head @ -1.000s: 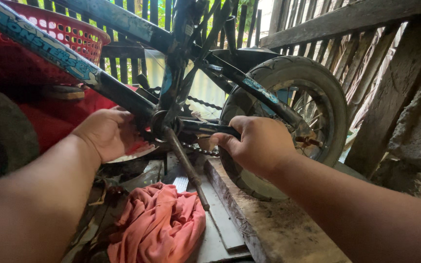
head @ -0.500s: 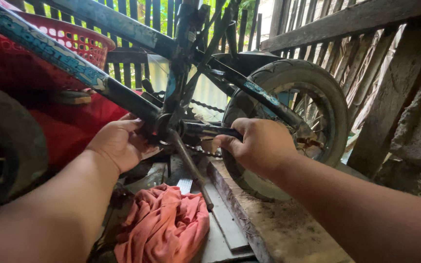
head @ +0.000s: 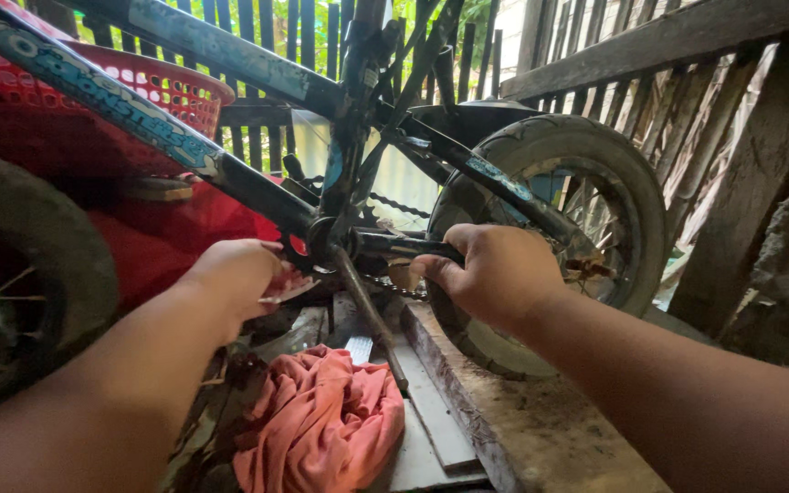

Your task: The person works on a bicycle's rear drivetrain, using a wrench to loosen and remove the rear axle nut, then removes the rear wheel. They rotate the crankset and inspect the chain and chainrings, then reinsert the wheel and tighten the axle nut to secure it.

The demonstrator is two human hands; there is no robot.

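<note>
gripping the crank arm [head: 404, 245], right hand [head: 495, 274]; left hand [head: 235, 274] clenched beside it, wooden plank [head: 541, 429] below.

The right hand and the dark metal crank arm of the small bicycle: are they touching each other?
Touching. The head view shows the right hand closed around the dark metal crank arm, whose end disappears under the curled fingers.

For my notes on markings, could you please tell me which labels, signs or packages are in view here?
Frame decal: long pale-blue strip with lettering, worn, on the bicycle's down tube, upper left.
Second decal: faded blue patch on the upper tube.
Small blue decal: on the rear stay near the wheel.
No packages, signs or screens.
</note>
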